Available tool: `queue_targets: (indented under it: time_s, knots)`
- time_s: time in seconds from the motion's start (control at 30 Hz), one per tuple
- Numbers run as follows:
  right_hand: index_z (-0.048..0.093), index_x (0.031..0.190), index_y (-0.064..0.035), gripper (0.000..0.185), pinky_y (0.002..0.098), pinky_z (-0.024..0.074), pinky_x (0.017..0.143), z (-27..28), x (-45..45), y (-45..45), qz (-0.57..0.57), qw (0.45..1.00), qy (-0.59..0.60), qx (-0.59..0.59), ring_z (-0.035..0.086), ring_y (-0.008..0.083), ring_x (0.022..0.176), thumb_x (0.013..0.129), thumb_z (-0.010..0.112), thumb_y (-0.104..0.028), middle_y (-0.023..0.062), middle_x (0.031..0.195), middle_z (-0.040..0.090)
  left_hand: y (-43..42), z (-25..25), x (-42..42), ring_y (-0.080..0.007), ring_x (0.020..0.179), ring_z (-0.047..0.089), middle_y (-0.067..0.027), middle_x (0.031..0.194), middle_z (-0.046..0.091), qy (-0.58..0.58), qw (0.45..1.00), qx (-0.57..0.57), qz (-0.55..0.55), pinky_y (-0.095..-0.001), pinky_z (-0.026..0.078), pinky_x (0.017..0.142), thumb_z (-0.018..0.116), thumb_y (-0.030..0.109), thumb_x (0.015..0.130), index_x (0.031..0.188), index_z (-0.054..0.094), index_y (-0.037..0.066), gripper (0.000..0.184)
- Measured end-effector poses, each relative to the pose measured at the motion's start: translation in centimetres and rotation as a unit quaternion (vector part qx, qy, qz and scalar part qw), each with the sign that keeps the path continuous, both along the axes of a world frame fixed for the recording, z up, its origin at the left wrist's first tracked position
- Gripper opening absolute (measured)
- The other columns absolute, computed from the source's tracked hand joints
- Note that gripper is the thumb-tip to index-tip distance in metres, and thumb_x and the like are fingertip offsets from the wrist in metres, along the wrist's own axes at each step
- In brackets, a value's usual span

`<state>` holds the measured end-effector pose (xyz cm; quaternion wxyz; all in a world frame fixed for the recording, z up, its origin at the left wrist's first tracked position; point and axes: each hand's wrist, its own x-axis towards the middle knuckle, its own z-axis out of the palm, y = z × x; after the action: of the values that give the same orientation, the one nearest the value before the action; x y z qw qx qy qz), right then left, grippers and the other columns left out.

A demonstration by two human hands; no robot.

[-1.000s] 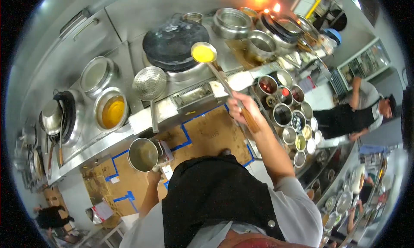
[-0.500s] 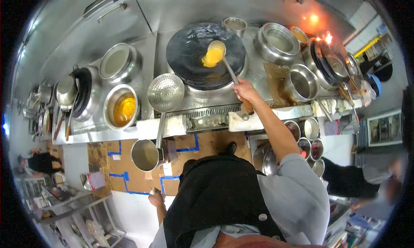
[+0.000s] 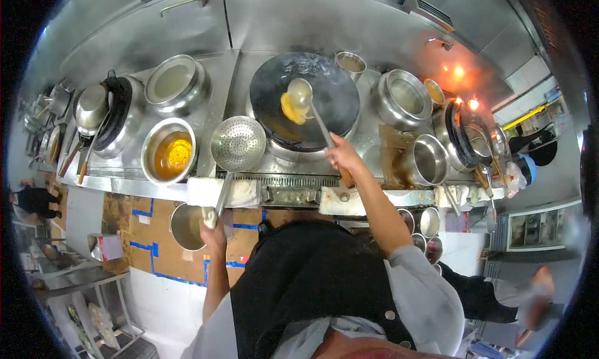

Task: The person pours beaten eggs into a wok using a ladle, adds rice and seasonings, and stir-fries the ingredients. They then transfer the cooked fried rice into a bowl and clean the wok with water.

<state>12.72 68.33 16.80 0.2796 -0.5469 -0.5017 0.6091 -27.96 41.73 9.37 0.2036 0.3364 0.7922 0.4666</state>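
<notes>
My right hand (image 3: 342, 154) grips the wooden end of a long ladle (image 3: 301, 93). The ladle's bowl is over the black wok (image 3: 337, 109), touching or just above a patch of yellow egg (image 3: 292, 109) on the wok's left side. Below the counter edge, my left hand (image 3: 213, 234) is closed around a small whitish thing that I cannot make out. It overlaps the lower handle of the perforated strainer (image 3: 238, 144) and the deep pot (image 3: 186, 227); contact with either is unclear. The strainer's bowl rests left of the wok.
Left on the stove stand a bowl of yellow-orange liquid (image 3: 168, 152), a lidded pot (image 3: 171, 81) and another wok (image 3: 121, 119). Metal pots (image 3: 427, 161) stand to the right, with flames (image 3: 473, 104) behind. A co-worker (image 3: 486, 296) is at the lower right.
The ladle has swung from upright with yellow liquid to over the wok, and the egg now lies on the wok. My left hand has risen toward the strainer's handle. The view has turned.
</notes>
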Motion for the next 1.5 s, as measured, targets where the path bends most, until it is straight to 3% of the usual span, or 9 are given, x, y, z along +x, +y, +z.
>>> queue_targets:
  time_s: [0.1, 0.27, 0.43, 0.73, 0.97, 1.03, 1.2, 1.37, 1.5]
  knots:
    - [0.035, 0.158, -0.0095, 0.073, 0.0293, 0.0450, 0.045, -5.6, -1.8, -0.6, -0.053, 0.925, -0.270, 0.264, 0.056, 0.0121, 0.055, 0.092, 0.065, -0.006, 0.0047, 0.078, 0.060, 3.9, -0.2, -0.7, -0.0389, 0.095, 0.068, -0.0220, 0.104, 0.070, 0.006, 0.998, -0.009, -0.056, -0.0443, 0.052, 0.084, 0.076, 0.016, 0.082, 0.115, 0.063, -0.003, 0.040]
    - [0.034, 0.158, -0.0079, 0.078, 0.0356, 0.0544, 0.057, 3.5, -5.1, -4.9, -0.034, 0.992, -0.121, -0.032, 0.064, 0.0182, 0.063, 0.088, 0.068, -0.005, 0.0193, 0.101, 0.072, 7.1, 1.9, -2.0, -0.0393, 0.105, 0.063, -0.0219, 0.113, 0.064, 0.062, 0.983, 0.033, -0.167, -0.0424, 0.049, 0.094, 0.076, 0.007, 0.081, 0.117, 0.062, -0.002, 0.040]
    - [0.030, 0.158, -0.0040, 0.082, 0.0434, 0.0548, 0.085, -1.2, -6.5, -2.7, -0.068, 0.898, -0.391, 0.189, 0.067, 0.0467, 0.100, 0.085, 0.067, -0.011, 0.0337, 0.112, 0.068, 7.5, 2.3, -3.5, -0.0383, 0.102, 0.068, -0.0247, 0.108, 0.069, -0.003, 0.988, -0.013, -0.154, -0.0439, 0.051, 0.089, 0.074, 0.011, 0.084, 0.116, 0.059, -0.004, 0.039]
    - [0.029, 0.157, 0.0026, 0.075, 0.0439, 0.0563, 0.078, -2.9, -5.6, -1.5, -0.023, 0.878, -0.416, 0.236, 0.071, 0.0342, 0.083, 0.088, 0.058, -0.007, 0.0276, 0.100, 0.069, 6.5, -0.3, -3.3, -0.0455, 0.099, 0.068, -0.0291, 0.101, 0.070, -0.029, 0.979, -0.081, -0.183, -0.0468, 0.053, 0.083, 0.076, 0.021, 0.081, 0.111, 0.062, -0.003, 0.042]
    - [0.035, 0.157, -0.0068, 0.076, 0.0392, 0.0553, 0.065, 4.1, -6.3, -1.6, 0.008, 0.979, -0.206, 0.004, 0.068, 0.0263, 0.069, 0.086, 0.059, -0.007, 0.0204, 0.087, 0.067, 5.8, 0.5, -4.0, -0.0444, 0.093, 0.068, -0.0262, 0.097, 0.070, 0.011, 0.978, -0.075, -0.196, -0.0459, 0.052, 0.085, 0.079, 0.018, 0.075, 0.108, 0.065, -0.003, 0.041]
    - [0.036, 0.158, -0.0084, 0.077, 0.0348, 0.0513, 0.055, -3.9, -5.7, -0.9, -0.050, 0.894, -0.369, 0.248, 0.064, 0.0196, 0.060, 0.085, 0.063, -0.008, 0.0141, 0.082, 0.064, 5.8, -0.4, -4.3, -0.0442, 0.095, 0.068, -0.0268, 0.099, 0.070, 0.001, 0.980, -0.038, -0.195, -0.0457, 0.052, 0.086, 0.078, 0.018, 0.077, 0.111, 0.064, -0.003, 0.043]
    - [0.033, 0.156, 0.0010, 0.080, 0.0430, 0.0565, 0.078, 2.9, -7.4, -5.0, -0.015, 0.979, -0.200, -0.038, 0.069, 0.0348, 0.082, 0.083, 0.065, -0.012, 0.0245, 0.093, 0.070, 6.5, -0.2, -5.5, -0.0442, 0.100, 0.068, -0.0286, 0.104, 0.070, -0.072, 0.981, -0.063, -0.167, -0.0456, 0.052, 0.087, 0.076, 0.020, 0.082, 0.117, 0.060, -0.005, 0.046]
    - [0.036, 0.157, -0.0032, 0.077, 0.0318, 0.0503, 0.054, -7.8, -5.0, 0.6, -0.058, 0.828, -0.459, 0.317, 0.061, 0.0172, 0.057, 0.085, 0.065, -0.006, 0.0102, 0.078, 0.061, 6.7, 1.8, -5.4, -0.0432, 0.101, 0.069, -0.0285, 0.104, 0.071, -0.045, 0.974, -0.093, -0.202, -0.0449, 0.053, 0.087, 0.075, 0.020, 0.084, 0.118, 0.059, -0.005, 0.045]
    - [0.041, 0.153, -0.0042, 0.069, 0.0373, 0.0548, 0.066, 4.2, -9.4, -5.2, -0.054, 0.980, -0.192, -0.008, 0.068, 0.0241, 0.074, 0.087, 0.064, -0.009, 0.0182, 0.099, 0.072, 6.3, -0.7, -5.5, -0.0401, 0.101, 0.071, -0.0272, 0.105, 0.071, -0.089, 0.979, -0.052, -0.174, -0.0433, 0.053, 0.087, 0.075, 0.018, 0.083, 0.119, 0.059, -0.004, 0.045]
